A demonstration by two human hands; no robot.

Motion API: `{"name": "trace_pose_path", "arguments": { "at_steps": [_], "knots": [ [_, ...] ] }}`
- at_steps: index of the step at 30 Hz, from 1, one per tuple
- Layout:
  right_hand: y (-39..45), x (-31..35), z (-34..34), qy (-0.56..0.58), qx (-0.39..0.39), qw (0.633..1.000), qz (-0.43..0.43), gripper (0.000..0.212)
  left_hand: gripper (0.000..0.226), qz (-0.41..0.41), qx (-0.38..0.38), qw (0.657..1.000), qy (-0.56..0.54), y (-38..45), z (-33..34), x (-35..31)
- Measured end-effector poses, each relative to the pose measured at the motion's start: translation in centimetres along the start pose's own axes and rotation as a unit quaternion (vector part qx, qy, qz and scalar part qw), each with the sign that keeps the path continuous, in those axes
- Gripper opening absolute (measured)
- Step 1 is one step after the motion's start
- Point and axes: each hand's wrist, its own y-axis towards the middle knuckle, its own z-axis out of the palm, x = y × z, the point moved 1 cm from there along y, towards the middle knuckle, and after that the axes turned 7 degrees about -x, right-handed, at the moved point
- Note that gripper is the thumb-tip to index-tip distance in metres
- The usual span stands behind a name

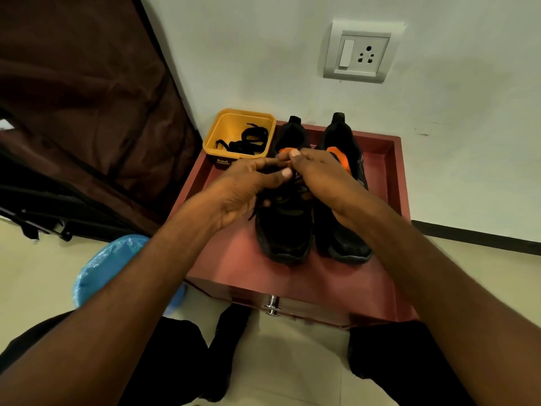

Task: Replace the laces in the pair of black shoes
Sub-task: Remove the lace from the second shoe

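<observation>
Two black shoes with orange tongue patches stand side by side on a red low table, toes toward me. Over the left shoe my left hand and my right hand meet at its upper eyelets, fingertips pinched on its black lace, whose loose end hangs down on the shoe's left side. The right shoe stands untouched, partly hidden by my right wrist. More black laces lie coiled in a yellow tub at the table's back left corner.
The table has raised rims at the back and right and a drawer knob in front. A brown fabric wardrobe stands at left, a blue plastic bag on the floor beside it. A wall socket is above. My knees are below the table.
</observation>
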Motion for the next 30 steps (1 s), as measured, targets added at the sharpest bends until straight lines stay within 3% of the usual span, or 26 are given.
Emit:
{"name": "trace_pose_path", "arguments": {
  "at_steps": [4, 8, 11, 13, 16, 20, 24, 27, 30],
  "knots": [
    [0.5, -0.2, -0.9, -0.028, -0.001, 0.999, -0.019, 0.031, 0.006, 0.034, -0.052, 0.996, 0.057, 0.2, -1.2, -0.6],
    [0.6, -0.3, -1.0, 0.105, -0.062, 0.992, 0.035, 0.029, 0.018, 0.054, -0.153, 0.987, -0.007, 0.7, -2.7, -1.1],
    [1.5, 0.0, -0.5, 0.144, -0.128, 0.981, -0.020, 0.036, 0.017, 0.051, -0.168, 0.984, -0.012, 0.6, -3.5, -0.9],
    [1.9, 0.3, 0.0, 0.116, -0.074, 0.987, -0.080, 0.052, 0.014, 0.048, -0.155, 0.987, -0.017, 0.4, -3.6, -0.9],
    [1.5, 0.5, 1.9, 0.099, 0.057, 0.989, -0.094, 0.061, 0.012, 0.052, -0.142, 0.985, -0.084, 0.4, -3.8, -1.2],
    [0.9, 0.5, 4.4, 0.123, 0.030, 0.988, -0.087, 0.051, 0.014, 0.041, -0.167, 0.968, -0.181, 0.3, -3.9, -1.2],
    [1.2, -0.3, 6.6, 0.092, 0.028, 0.991, -0.098, 0.069, 0.020, 0.010, -0.200, 0.948, -0.247, 0.1, -3.6, 0.1],
    [1.9, -0.7, 8.1, -0.016, -0.054, 0.986, -0.158, 0.039, 0.029, 0.001, -0.199, 0.942, -0.270, -0.2, -3.3, 0.4],
    [3.1, -0.8, 8.7, 0.043, -0.110, 0.987, -0.109, 0.015, 0.033, -0.003, -0.214, 0.945, -0.245, -0.8, -3.8, 0.3]
  ]
}}
